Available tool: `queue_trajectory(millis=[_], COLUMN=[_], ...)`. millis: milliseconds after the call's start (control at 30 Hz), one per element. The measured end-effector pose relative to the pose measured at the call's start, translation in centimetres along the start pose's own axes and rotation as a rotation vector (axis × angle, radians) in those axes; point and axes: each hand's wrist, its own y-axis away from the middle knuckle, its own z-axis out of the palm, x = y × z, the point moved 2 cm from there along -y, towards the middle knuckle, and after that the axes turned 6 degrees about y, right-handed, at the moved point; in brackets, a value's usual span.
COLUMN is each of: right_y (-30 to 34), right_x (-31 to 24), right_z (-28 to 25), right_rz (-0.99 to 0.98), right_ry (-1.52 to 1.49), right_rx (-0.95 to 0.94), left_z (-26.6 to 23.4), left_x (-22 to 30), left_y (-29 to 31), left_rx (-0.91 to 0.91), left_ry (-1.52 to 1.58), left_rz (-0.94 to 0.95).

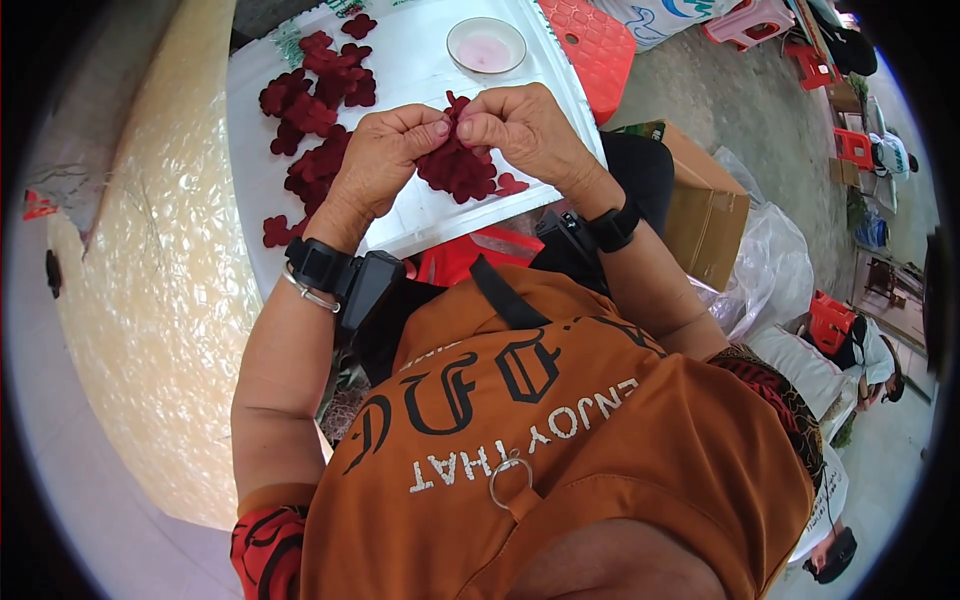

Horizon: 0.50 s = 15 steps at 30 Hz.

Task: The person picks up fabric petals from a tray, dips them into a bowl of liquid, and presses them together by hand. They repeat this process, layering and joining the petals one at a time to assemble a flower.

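Above a white board, my left hand (390,150) and my right hand (525,132) meet fingertip to fingertip. Both are closed in a pinch on a small dark red petal piece (455,104), mostly covered by the fingers. Right beneath them lies a pile of dark red flower-shaped petal pieces (458,175), with one lighter red piece (511,184) at its right edge. More dark red petal pieces (315,115) are heaped along the board's left side, beyond and beside my left hand. A shallow white bowl (486,47) with pinkish contents stands past my right hand.
The white board (405,222) bears all the pieces. Red plastic stools (590,55) and an open cardboard box (705,215) with clear plastic wrap (770,270) are on the right. A shiny yellowish sheet (160,300) spreads at left. Other people sit far right.
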Motion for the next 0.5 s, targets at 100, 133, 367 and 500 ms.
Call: queue_trajectory(millis=[100, 133, 367, 500], right_y=[-0.11, -0.18, -0.22, -0.19], right_x=[0.30, 0.52, 0.20, 0.52], right_z=[0.10, 0.14, 0.28, 0.12], right_rz=[-0.009, -0.007, -0.001, 0.006], right_ry=[0.004, 0.003, 0.088, 0.090], right_rx=[0.006, 0.025, 0.040, 0.034], left_z=[0.00, -0.01, 0.15, 0.13], left_x=[0.16, 0.11, 0.12, 0.09], left_y=[0.06, 0.02, 0.04, -0.04], left_rx=[-0.019, -0.019, 0.001, -0.011], left_ry=[-0.028, -0.027, -0.096, -0.086], left_rz=[0.020, 0.021, 0.006, 0.002])
